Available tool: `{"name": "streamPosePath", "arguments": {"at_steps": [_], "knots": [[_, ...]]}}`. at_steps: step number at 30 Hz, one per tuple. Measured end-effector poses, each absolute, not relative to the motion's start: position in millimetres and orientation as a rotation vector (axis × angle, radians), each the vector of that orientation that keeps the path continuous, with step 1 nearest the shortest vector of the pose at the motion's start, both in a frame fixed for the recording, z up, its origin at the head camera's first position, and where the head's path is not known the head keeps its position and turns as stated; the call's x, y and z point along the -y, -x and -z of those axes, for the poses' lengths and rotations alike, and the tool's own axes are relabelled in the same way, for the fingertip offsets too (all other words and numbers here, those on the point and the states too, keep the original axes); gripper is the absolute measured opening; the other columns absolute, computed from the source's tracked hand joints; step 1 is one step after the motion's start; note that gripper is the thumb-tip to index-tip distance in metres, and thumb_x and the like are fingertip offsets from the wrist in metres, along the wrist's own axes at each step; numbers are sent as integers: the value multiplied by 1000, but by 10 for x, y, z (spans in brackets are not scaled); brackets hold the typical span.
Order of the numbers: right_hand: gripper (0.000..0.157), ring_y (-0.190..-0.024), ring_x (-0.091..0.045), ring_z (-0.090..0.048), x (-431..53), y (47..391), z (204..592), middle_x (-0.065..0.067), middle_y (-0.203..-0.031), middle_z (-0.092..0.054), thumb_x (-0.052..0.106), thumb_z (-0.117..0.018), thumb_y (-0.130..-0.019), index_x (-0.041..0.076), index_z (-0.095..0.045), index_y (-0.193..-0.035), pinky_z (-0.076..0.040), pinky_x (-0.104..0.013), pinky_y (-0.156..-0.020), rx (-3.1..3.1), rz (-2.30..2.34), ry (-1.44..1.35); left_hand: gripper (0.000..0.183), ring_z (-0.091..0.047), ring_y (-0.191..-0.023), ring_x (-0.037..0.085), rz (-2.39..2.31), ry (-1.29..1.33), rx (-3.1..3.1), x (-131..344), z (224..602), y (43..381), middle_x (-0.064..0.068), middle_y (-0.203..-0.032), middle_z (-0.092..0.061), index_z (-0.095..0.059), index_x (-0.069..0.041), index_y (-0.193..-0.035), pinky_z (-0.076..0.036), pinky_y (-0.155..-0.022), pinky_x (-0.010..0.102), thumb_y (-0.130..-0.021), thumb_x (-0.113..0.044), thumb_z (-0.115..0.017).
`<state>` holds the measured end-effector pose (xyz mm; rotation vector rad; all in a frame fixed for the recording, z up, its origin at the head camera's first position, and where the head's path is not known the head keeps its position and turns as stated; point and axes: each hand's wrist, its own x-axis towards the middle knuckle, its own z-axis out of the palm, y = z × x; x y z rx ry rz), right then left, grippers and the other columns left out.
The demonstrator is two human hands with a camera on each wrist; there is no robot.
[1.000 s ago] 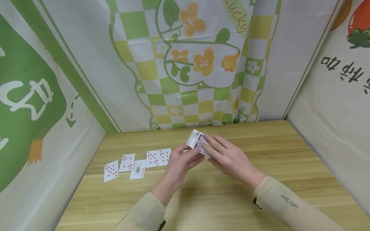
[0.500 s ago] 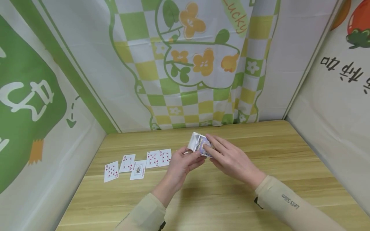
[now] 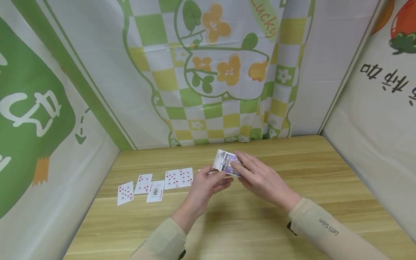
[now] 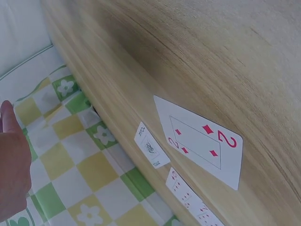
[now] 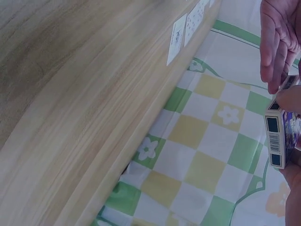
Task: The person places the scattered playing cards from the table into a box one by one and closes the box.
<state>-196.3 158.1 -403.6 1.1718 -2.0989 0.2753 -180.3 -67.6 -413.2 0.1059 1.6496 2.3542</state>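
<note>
Card box (image 3: 231,166), held up over the wooden table (image 3: 247,231), sits just below the middle of the head view, its white flap (image 3: 219,160) open toward the left. The right hand (image 3: 264,180) grips it, fingers laid across the purple face; the left hand (image 3: 207,186) pinches the open end between thumb and index finger, other fingers stretched out. Only the right wrist view, at its right edge, gives the end with the barcode (image 5: 275,142). Beyond lies a two of diamonds (image 4: 207,141) — plain in the left wrist view, hidden in the head view. Left in the head frame come an eight (image 3: 125,193), a joker (image 3: 155,191), a four (image 3: 143,183), a seven (image 3: 171,179) and a six (image 3: 186,177). One card with a dark figure (image 4: 151,145) shows at lower middle of the left wrist view. Farthest — a checkered curtain (image 3: 237,121), upper middle of the head frame.
</note>
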Motion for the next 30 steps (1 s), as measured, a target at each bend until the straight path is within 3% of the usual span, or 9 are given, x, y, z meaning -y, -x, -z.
{"name": "streamPosePath", "arguments": {"at_steps": [8, 14, 19, 23, 30], "knots": [[66, -124, -38, -62, -1665, 1982, 4025, -25, -143, -56, 3, -87, -76, 4, -62, -137, -60, -47, -94, 2096, -253, -1161, 48, -70, -109, 41, -2222, -120, -1865, 873, 4121, 1780, 25, -119, -71, -54, 4, -134, -60, -94, 44, -97, -23, -70], [70, -127, -38, -60, -1742, 1982, 4019, -26, -144, -55, 2, -88, -75, 3, -61, -139, -58, -48, -97, 2109, -252, -1164, 26, -76, -89, 26, -1940, -82, -2398, 1156, 4144, 1740, 11, -96, -78, -70, -3, -115, -64, -81, 36, -93, -19, -71], [68, -130, -38, -58, -1788, 1974, 4012, -26, -146, -54, 3, -86, -78, 3, -60, -140, -57, -49, -100, 2131, -258, -1168, 16, -70, -75, 13, -1436, -93, -2873, 1362, 4194, 1686, -2, -81, -76, -74, -14, -105, -57, -72, 33, -92, -22, -71], [66, -130, -38, -58, -1822, 1970, 4017, -26, -146, -54, 3, -85, -79, 3, -60, -140, -56, -49, -101, 2138, -263, -1166, 25, -69, -84, 16, -1065, -143, -3029, 1484, 4276, 1632, -3, -87, -75, -74, -11, -110, -58, -81, 41, -89, -25, -74], [58, -129, -39, -58, -1890, 1969, 4042, -25, -148, -53, 6, -78, -86, 3, -60, -141, -57, -50, -99, 2149, -270, -1172, 53, -59, -118, 42, -586, -219, -3081, 1630, 4499, 1514, 17, -123, -68, -69, -4, -124, -50, -102, 58, -84, -37, -82]]}}
